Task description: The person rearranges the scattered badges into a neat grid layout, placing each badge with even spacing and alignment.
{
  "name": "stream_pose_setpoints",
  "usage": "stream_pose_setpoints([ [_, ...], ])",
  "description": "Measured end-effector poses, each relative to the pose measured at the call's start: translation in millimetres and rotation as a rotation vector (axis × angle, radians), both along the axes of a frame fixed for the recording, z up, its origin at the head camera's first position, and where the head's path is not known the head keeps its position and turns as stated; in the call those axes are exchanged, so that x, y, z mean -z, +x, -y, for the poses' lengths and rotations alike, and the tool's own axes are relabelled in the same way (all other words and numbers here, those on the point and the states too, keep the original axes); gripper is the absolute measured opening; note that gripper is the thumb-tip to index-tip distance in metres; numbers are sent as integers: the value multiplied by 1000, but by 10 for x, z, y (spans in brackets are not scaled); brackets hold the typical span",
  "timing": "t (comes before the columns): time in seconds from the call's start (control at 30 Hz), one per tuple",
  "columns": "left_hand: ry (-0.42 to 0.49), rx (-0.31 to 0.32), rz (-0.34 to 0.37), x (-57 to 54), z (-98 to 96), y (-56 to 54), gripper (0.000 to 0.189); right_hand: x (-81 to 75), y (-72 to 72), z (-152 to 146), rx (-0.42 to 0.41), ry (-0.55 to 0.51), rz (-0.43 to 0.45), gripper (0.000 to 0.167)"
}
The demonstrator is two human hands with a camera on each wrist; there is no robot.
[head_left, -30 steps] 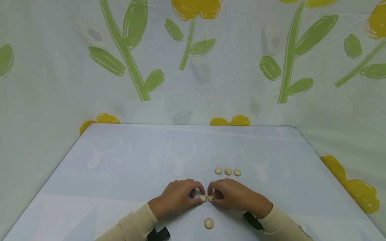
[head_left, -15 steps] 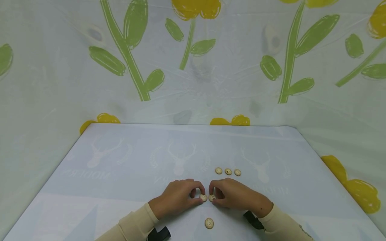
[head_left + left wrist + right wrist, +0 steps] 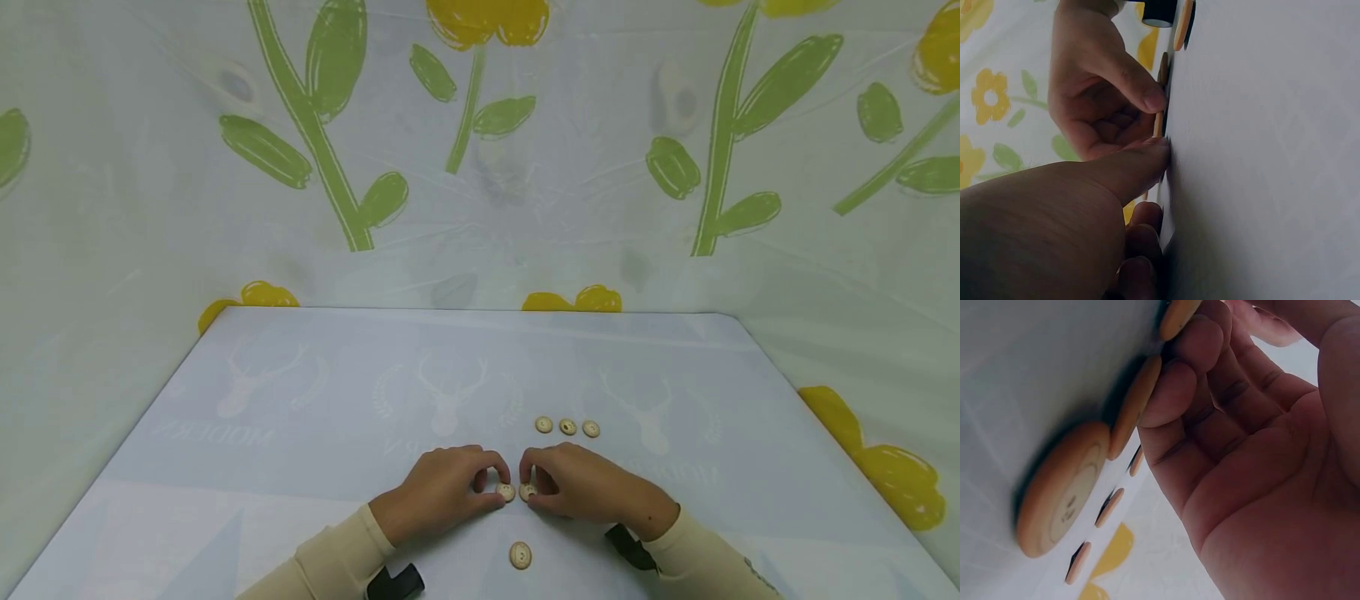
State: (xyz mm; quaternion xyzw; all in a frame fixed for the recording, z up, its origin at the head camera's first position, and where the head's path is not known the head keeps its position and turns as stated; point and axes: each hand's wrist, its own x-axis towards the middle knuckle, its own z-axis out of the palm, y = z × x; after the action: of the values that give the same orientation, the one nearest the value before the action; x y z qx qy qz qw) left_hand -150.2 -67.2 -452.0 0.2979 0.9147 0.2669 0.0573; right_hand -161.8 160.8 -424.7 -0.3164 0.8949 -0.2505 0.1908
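In the head view, two round pale wooden buttons lie side by side near the table's front. My left hand (image 3: 453, 492) pinches the left button (image 3: 507, 493) between thumb and forefinger. Just across a small gap, the thumb and forefinger of my right hand (image 3: 573, 483) hold the right button (image 3: 528, 493) by its edges. Both buttons are partly covered by fingertips and appear flat on the tabletop. Closer to me, a third wooden button (image 3: 521, 556) lies loose. The left wrist view shows the two hands facing each other low over the surface.
Three more buttons (image 3: 567, 427) lie in a short row beyond the right hand. They rest on a white table (image 3: 337, 400) with faint deer-head prints. A flower-patterned curtain (image 3: 585, 183) hangs behind the table. Dark wrist-worn devices (image 3: 395, 582) sit under the sleeves.
The right hand has shifted slightly to the right with its button, widening the gap between the two held buttons. The left hand stays in place.
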Motion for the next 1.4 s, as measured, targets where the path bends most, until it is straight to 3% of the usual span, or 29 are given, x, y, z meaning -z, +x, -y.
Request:
stream_pose_setpoints([
  [0.63,7,2,-17,7,3,4,15,-19,-15,-12,30,4,-31,12],
  [1.4,15,16,-26,24,14,0,14,1,-51,-44,129,49,-190,14],
])
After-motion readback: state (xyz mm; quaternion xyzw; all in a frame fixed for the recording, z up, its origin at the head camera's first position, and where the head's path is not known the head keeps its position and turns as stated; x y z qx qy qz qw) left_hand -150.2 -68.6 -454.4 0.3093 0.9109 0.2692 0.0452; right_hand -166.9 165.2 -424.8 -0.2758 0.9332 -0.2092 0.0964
